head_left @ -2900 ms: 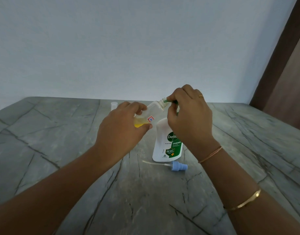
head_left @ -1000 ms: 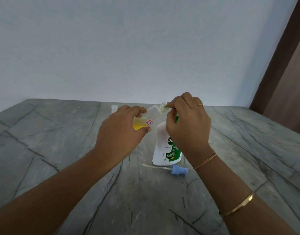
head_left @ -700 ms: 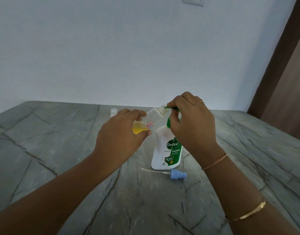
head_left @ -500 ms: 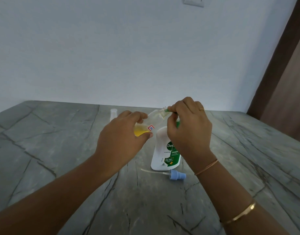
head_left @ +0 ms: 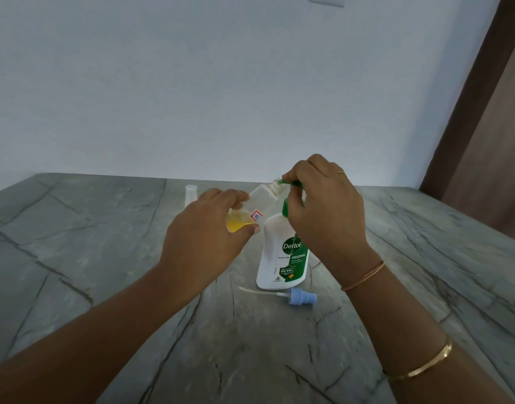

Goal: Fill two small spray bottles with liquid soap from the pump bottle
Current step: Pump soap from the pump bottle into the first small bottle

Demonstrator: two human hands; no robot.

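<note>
**Grip.** Left hand (head_left: 204, 243): fingers and thumb curled round the lower half of the spray bottle (head_left: 262, 199). Right hand (head_left: 323, 217): thumb and forefinger pinch the green nozzle (head_left: 292, 183) of the pump bottle (head_left: 282, 258). Cannot tell whether the pinch is pressing down.

**Position.** The spray bottle is held in the air at frame centre, up and left of the pump bottle, which stands on the desk (head_left: 104, 258). Its mouth sits at the nozzle tip; contact looks likely but is not certain.

**Axis.** The long axis runs lower left to upper right in the frame, well off upright. The open threaded neck points up-right at the nozzle, and the base sits down-left in the palm. Yellow soap (head_left: 236, 225) is pooled at the low base end, far from full.

**Risks (judgement).**
- The mouth is narrow. If either hand drifts, the soap would likely miss it and run down the outside onto the fingers, making the hold slippery.
- The pump bottle is steadied only from its top. An off-axis press could tip it.
- Lowering the neck further would bring the pooled soap toward the open mouth.

**Surroundings.** The blue spray head (head_left: 301, 297) lies just in front of the pump bottle, its tube pointing left, where drips could reach it. A small white item (head_left: 191, 192) stands at the back; what it is cannot be told.
</note>
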